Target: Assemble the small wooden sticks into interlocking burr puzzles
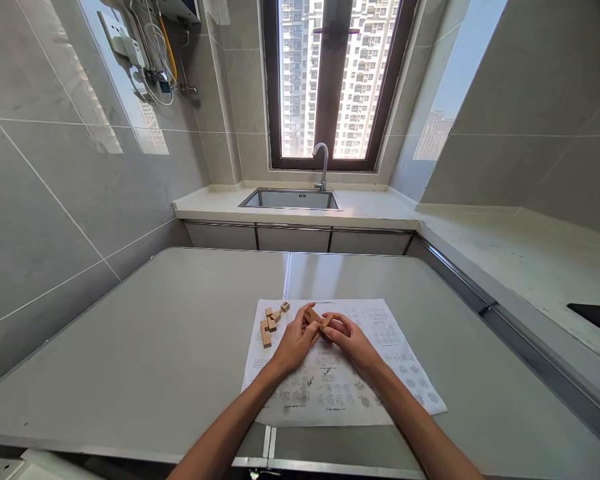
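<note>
Both hands meet over a printed paper sheet (340, 400) covered in small diagrams. My left hand (295, 343) is closed on wooden puzzle pieces (312, 315), light brown notched sticks that cross one another. From the other side, my right hand (347, 337) pinches the same joined pieces with its fingertips. How the pieces interlock is partly hidden by my fingers. Left of my hands, several loose wooden pieces (265, 335) lie in a small cluster on the paper's upper left part.
The paper lies on a pale folding table (180, 347) with a seam down its middle. Beyond it are a white counter (380, 207), a sink (290, 199) with a faucet (324, 163), and a window. Tiled wall stands at left; another counter (540, 267) runs along the right.
</note>
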`<state>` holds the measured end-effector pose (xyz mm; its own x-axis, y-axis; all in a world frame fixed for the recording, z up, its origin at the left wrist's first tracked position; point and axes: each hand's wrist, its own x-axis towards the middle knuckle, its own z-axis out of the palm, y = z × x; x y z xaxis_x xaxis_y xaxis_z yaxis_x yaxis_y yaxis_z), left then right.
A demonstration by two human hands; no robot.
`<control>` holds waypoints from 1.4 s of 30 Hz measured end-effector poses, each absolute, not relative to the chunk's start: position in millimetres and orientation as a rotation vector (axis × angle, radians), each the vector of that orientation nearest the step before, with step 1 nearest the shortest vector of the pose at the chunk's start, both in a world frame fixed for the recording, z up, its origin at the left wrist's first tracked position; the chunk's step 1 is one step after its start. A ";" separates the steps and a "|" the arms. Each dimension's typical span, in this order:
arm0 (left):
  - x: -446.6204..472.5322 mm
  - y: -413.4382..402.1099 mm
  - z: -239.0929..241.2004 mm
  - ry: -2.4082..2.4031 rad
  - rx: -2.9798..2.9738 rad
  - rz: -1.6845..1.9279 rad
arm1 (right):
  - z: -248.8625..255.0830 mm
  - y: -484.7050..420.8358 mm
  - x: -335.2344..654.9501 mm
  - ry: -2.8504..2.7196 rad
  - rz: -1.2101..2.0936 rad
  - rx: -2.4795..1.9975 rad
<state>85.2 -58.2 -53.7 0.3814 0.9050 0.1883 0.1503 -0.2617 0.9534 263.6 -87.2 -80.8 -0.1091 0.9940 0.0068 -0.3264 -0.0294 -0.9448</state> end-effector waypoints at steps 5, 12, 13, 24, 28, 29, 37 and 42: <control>82.3 -59.5 -52.7 0.891 1.824 0.916 | -76.4 -89.0 264.1 -1.036 1.474 -0.872; 74.3 -52.8 -51.3 0.905 1.953 0.840 | -76.6 -90.3 262.7 -1.030 1.463 -0.901; 72.3 -51.3 -51.8 0.902 1.975 0.827 | -77.2 -90.2 262.7 -1.030 1.464 -0.909; 67.6 -45.5 -61.9 0.952 2.213 0.750 | -82.3 -87.2 263.2 -0.995 1.469 -0.913; 70.4 -45.5 -67.3 0.994 2.248 0.734 | -82.9 -85.8 262.4 -0.917 1.497 -0.888; 71.6 -46.2 -68.9 1.000 2.257 0.747 | -82.8 -85.3 262.5 -0.886 1.502 -0.876; 79.5 -56.4 -76.4 1.011 2.362 0.829 | -89.7 -71.5 281.9 -0.306 1.503 -0.625; 80.2 -59.1 -76.4 0.916 2.479 0.728 | -100.8 -64.6 298.3 -0.074 1.447 -0.566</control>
<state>80.2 -59.1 -76.4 0.6501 0.6841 0.3307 0.4770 -0.7062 0.5232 298.3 -64.6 -100.8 0.1454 0.9471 -0.2860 -0.9130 0.0172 -0.4075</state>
